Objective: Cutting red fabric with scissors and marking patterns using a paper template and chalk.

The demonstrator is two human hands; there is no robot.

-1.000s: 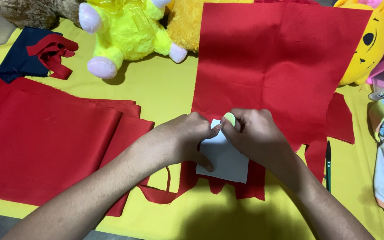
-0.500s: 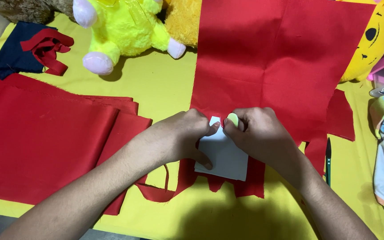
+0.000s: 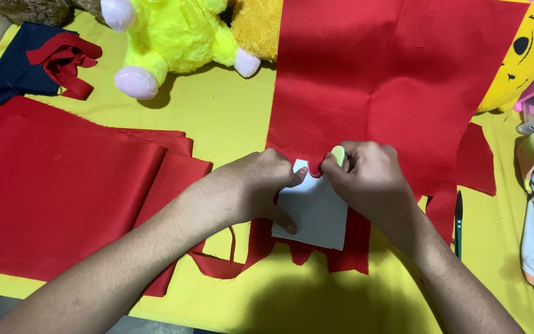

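Two hands are working at the near middle of the yellow tabletop (image 3: pixel 230 124), over a white paper template (image 3: pixel 315 213). That template is lying flat on the lower edge of a large red fabric sheet (image 3: pixel 390 80); it is roughly rectangular, plain white, with a scalloped top edge peeking out between the hands. The left hand (image 3: pixel 251 188) is pressing down on the template's left side, its fingers curled and the thumb resting on the paper. The right hand (image 3: pixel 369 176) is pinching a small pale-green chalk disc (image 3: pixel 338 154) between its fingers, right at the template's top edge. The fabric's near edge is cut into ragged scallops, with a thin red strip (image 3: pixel 217 263) trailing off to the left. A dark pen (image 3: pixel 458 222) is lying to the right, beside the fabric. A stack of folded red cloth (image 3: pixel 57 192) is covering the left side. Farther back, a navy scrap with red offcuts (image 3: pixel 38 65) is sitting at the far left, a neon-yellow plush toy (image 3: pixel 174 37) is lying beside it, and an orange-yellow plush (image 3: pixel 523 55) is leaning at the far right.
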